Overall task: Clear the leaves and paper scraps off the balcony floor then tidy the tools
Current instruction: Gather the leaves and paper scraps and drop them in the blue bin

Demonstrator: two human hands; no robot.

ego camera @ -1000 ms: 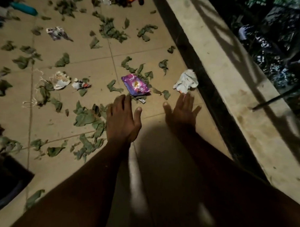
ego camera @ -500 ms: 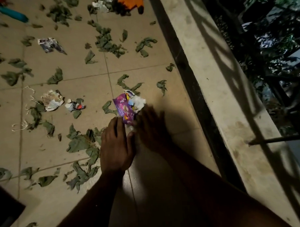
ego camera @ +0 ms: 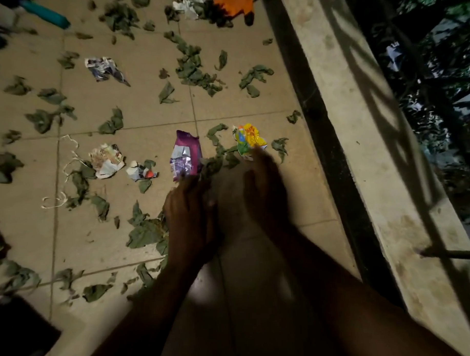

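Dry green leaves and paper scraps lie all over the tan balcony tiles. A purple foil wrapper lies just ahead of my left hand, whose straight fingertips touch its near edge. My right hand, blurred, reaches with extended fingers to a crumpled yellow-green wrapper and touches it. A small clump of leaves sits between the two wrappers. More crumpled paper lies to the left.
A raised concrete ledge with a dark gutter runs along the right. An orange object and a teal handle lie at the far edge. White string curls at the left. A dark object fills the bottom-left corner.
Both hands swept the purple wrapper and the crumpled paper together, then spread apart. The paper now shows a yellow-green side and the purple wrapper has turned more upright.
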